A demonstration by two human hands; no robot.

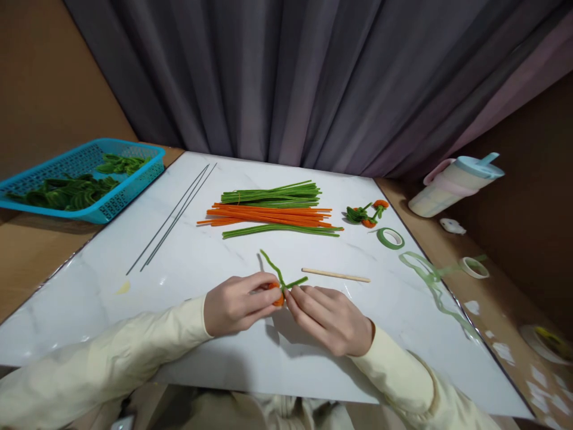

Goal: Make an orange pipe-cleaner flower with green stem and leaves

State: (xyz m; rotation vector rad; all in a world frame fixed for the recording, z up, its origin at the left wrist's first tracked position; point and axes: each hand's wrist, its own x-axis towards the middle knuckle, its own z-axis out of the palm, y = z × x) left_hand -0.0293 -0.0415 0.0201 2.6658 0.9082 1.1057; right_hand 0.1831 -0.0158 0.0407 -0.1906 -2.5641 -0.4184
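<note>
Between the fingers of my left hand (244,303) is a small orange pipe-cleaner flower (278,297), partly covered by the fingertips. My right hand (329,316) pinches a green pipe cleaner (274,266) where it meets the orange piece. One green end sticks up and away, and a shorter end points right above my right fingers. Just beyond that hand lies a thin wooden stick (335,275). Farther back are bundles of green pipe cleaners (273,194) and orange pipe cleaners (268,215), with a few more green ones (282,230) in front.
Finished orange-and-green pieces (367,213) lie at right beside green floral tape (390,238). A loose green ribbon (430,275) trails over the table edge. Thin wires (174,221) lie left, near a blue basket (129,190) of green leaves. A tumbler (452,186) stands right.
</note>
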